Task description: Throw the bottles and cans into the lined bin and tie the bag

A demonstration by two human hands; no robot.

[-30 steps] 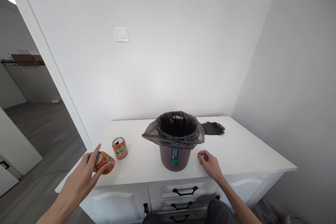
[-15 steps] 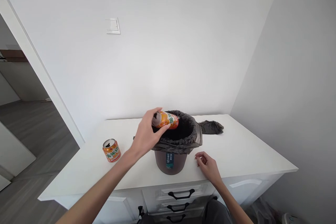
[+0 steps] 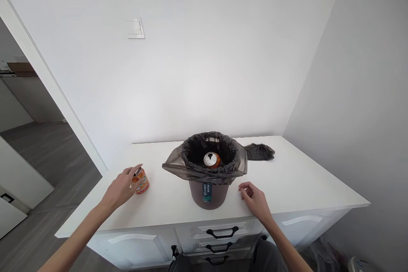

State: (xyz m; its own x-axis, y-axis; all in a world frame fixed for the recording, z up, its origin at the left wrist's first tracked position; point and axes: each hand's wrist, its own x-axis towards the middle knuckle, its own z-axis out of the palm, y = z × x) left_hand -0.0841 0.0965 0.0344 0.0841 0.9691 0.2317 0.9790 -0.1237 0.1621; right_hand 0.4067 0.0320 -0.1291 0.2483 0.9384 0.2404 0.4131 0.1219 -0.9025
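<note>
While left hand [image 3: 123, 187] spreads around orange can [image 3: 144, 184] — right hand [image 3: 256, 202] loosely curled, on white countertop [image 3: 296, 178], hands apart

One opened orange can [image 3: 142, 183] stands upright on the white top; another [image 3: 211, 160] sits inside the black-lined bin [image 3: 209, 193].

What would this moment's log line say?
left hand: around orange can on counter | right hand: curled, beside bin | bin: second can inside
</note>
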